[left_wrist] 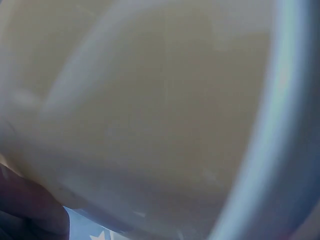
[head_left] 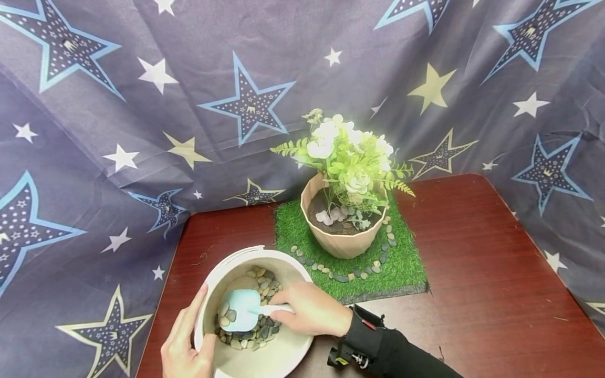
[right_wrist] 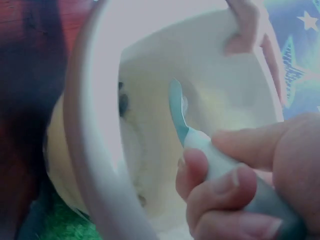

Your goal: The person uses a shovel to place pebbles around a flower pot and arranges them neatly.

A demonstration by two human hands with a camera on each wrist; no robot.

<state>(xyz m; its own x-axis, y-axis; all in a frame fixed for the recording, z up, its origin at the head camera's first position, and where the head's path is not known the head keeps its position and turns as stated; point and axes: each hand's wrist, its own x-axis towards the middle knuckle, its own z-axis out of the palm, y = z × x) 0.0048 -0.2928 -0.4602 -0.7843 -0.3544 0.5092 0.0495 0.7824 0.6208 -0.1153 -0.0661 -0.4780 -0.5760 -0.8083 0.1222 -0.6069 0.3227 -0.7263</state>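
Observation:
A cream bucket [head_left: 255, 363] stands at the table's front left with pebbles [head_left: 264, 332] on its bottom. My left hand [head_left: 188, 344] grips its left rim, thumb inside and fingers along the outside. In the left wrist view the bucket wall [left_wrist: 160, 110] fills most of the picture, and some fingers [left_wrist: 32, 207] show at the lower left. Inside the bucket my right hand [head_left: 317, 310] holds a small light-blue shovel [head_left: 246, 307] by its pale handle. A few pebbles lie on its blade. The right wrist view shows fingers wrapped round the shovel handle [right_wrist: 225, 167], the blade edge-on.
Behind the bucket, a beige flowerpot [head_left: 344, 244] with white flowers [head_left: 326, 139] stands on an artificial grass mat [head_left: 406, 268]. A curved row of pebbles [head_left: 340, 278] lies on the mat before the pot. A star-patterned cloth [head_left: 312, 79] hangs around the reddish-brown table [head_left: 491, 283].

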